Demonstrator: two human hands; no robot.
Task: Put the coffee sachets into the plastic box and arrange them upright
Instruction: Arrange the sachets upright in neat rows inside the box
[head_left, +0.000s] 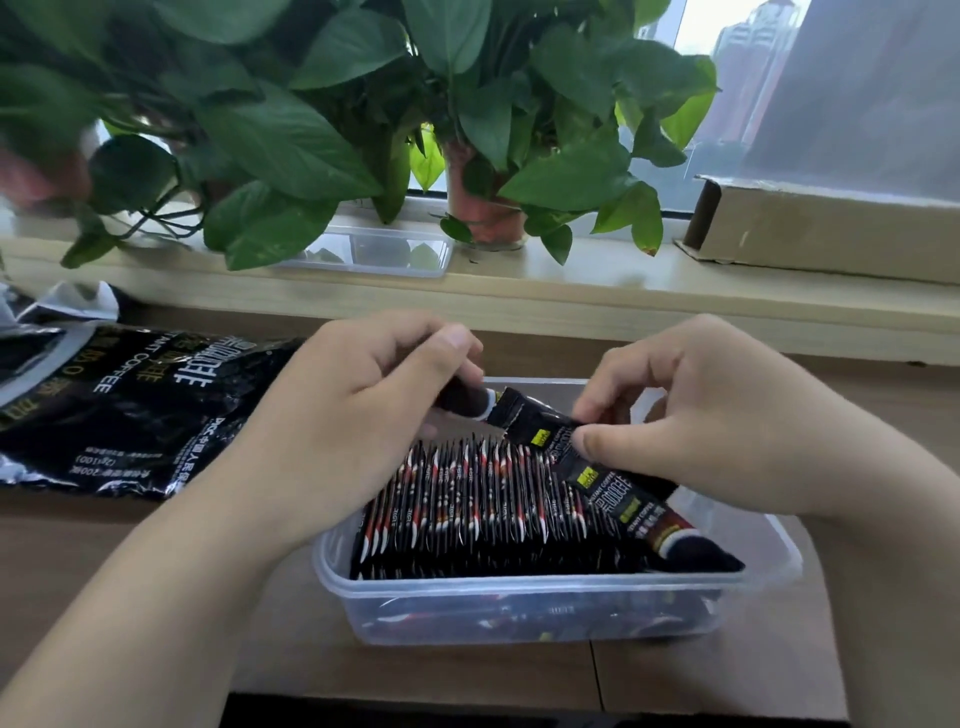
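A clear plastic box (519, 613) stands on the wooden table in front of me. Inside it, a dense row of black coffee sachets (467, 499) stands on edge. My left hand (353, 405) curls over the box's back left, fingers closed on a dark sachet (462, 402). Over the box's right side, my right hand (717, 415) pinches black sachets (540, 423) between thumb and fingers. More sachets (654, 519) lie slanted across the row toward the box's right rim.
A large black instant-coffee bag (130, 410), torn open, lies flat on the table to the left. On the windowsill behind stand a clear lid or tray (374, 254), potted plants (483, 208) and a cardboard box (831, 228).
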